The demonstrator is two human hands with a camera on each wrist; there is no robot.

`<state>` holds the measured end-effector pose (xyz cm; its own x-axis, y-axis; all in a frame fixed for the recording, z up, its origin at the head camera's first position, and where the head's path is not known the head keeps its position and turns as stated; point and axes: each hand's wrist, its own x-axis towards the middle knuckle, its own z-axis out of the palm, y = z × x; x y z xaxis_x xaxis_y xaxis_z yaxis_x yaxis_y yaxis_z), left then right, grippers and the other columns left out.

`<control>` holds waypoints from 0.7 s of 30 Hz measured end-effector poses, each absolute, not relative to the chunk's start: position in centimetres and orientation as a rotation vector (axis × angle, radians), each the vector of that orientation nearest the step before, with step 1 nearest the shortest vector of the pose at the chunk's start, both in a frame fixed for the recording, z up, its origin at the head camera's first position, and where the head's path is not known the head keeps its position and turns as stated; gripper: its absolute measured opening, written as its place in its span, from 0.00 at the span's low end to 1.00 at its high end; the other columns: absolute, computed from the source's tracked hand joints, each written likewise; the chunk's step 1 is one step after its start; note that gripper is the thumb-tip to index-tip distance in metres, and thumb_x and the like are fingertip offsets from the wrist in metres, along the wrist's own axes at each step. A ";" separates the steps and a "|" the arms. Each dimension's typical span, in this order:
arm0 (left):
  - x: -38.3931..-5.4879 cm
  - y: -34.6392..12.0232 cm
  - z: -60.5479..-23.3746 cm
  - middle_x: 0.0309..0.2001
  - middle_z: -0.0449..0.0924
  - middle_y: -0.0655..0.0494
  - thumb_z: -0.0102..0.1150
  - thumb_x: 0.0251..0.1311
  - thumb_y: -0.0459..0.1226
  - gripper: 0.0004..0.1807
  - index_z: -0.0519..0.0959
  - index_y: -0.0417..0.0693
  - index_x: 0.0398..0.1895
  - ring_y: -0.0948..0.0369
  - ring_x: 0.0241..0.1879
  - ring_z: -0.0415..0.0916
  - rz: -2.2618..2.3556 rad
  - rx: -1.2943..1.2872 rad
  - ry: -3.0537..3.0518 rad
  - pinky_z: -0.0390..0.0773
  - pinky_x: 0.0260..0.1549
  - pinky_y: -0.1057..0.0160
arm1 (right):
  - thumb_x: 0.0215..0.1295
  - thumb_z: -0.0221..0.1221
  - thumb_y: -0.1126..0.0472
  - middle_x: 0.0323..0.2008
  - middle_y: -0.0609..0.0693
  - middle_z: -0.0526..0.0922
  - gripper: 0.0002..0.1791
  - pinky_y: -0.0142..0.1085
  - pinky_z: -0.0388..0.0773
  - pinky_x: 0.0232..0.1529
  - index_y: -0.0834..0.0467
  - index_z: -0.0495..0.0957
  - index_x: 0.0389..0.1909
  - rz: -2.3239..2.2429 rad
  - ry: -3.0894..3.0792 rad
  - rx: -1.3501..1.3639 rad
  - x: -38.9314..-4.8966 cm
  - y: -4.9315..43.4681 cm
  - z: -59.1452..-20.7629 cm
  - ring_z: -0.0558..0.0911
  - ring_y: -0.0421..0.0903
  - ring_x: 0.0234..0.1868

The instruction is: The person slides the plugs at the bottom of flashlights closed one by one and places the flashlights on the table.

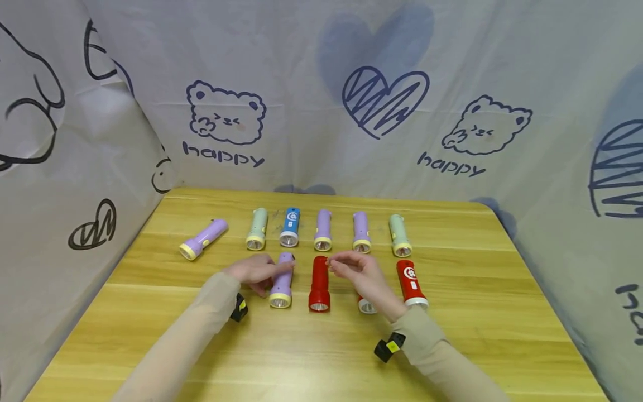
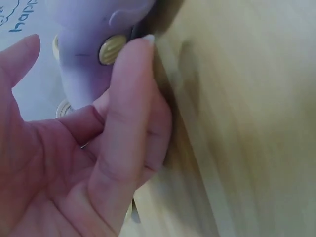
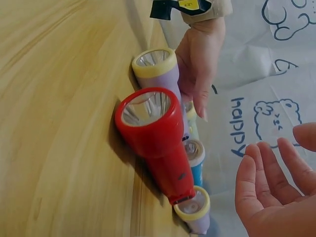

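Note:
My left hand (image 1: 256, 271) is at a purple flashlight (image 1: 283, 285) with a yellow rim in the front row. One digit reaches over its tail while other fingers lie along its side. In the left wrist view, a fingertip is close to its yellow switch (image 2: 113, 49); whether they touch, I cannot tell. Just right lies a red flashlight (image 1: 319, 282), lens toward me. Beside its tail hovers my right hand (image 1: 364, 273), fingers loosely bent and holding nothing, as the right wrist view confirms. Under that hand, another flashlight (image 1: 367, 306) with a white rim is mostly hidden.
A red flashlight with a white rim (image 1: 411, 282) lies at the right. Behind stretches a row of green, blue and purple flashlights, including a blue one (image 1: 290, 226). A slanted purple flashlight (image 1: 203, 239) lies at the left. Printed cloth (image 1: 311, 151) borders the wooden table (image 1: 301, 357).

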<state>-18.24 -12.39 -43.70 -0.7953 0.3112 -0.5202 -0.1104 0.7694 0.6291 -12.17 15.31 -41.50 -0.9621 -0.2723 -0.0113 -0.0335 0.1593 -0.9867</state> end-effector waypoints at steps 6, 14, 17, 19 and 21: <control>-18.3 -13.6 -43.2 0.29 0.78 0.50 0.40 0.70 0.67 0.38 0.79 0.41 0.31 0.61 0.19 0.77 0.852 0.197 2.346 0.84 0.26 0.63 | 0.73 0.58 0.63 0.55 0.65 0.83 0.16 0.41 0.83 0.58 0.67 0.79 0.56 -1.872 2.277 -0.350 -12.0 14.1 -41.1 0.85 0.52 0.54; -19.4 -16.2 -41.0 0.33 0.80 0.48 0.40 0.75 0.60 0.33 0.80 0.39 0.44 0.60 0.23 0.73 0.740 0.388 2.676 0.75 0.26 0.64 | 0.72 0.60 0.61 0.55 0.57 0.85 0.16 0.47 0.82 0.59 0.59 0.79 0.57 -1.525 2.591 -0.681 -11.7 11.8 -41.0 0.85 0.52 0.53; -20.1 -17.3 -40.2 0.28 0.78 0.49 0.43 0.77 0.54 0.27 0.80 0.40 0.38 0.59 0.24 0.71 0.718 0.414 2.868 0.72 0.25 0.63 | 0.71 0.60 0.62 0.56 0.57 0.84 0.17 0.47 0.82 0.59 0.61 0.78 0.58 -1.383 2.699 -0.827 -11.6 11.0 -40.9 0.84 0.52 0.54; -20.4 -18.0 -40.0 0.31 0.79 0.48 0.45 0.76 0.52 0.23 0.79 0.41 0.39 0.56 0.27 0.73 0.701 0.368 2.990 0.75 0.27 0.59 | 0.71 0.61 0.60 0.56 0.56 0.84 0.18 0.47 0.81 0.60 0.61 0.78 0.59 -1.286 2.765 -0.899 -11.6 10.4 -40.7 0.83 0.52 0.54; -20.7 -18.6 -39.9 0.40 0.82 0.43 0.46 0.76 0.49 0.21 0.78 0.40 0.45 0.50 0.35 0.78 0.685 0.326 3.097 0.80 0.33 0.52 | 0.71 0.61 0.59 0.57 0.56 0.83 0.20 0.47 0.80 0.60 0.61 0.78 0.60 -1.209 2.809 -0.953 -11.6 9.9 -40.7 0.82 0.52 0.56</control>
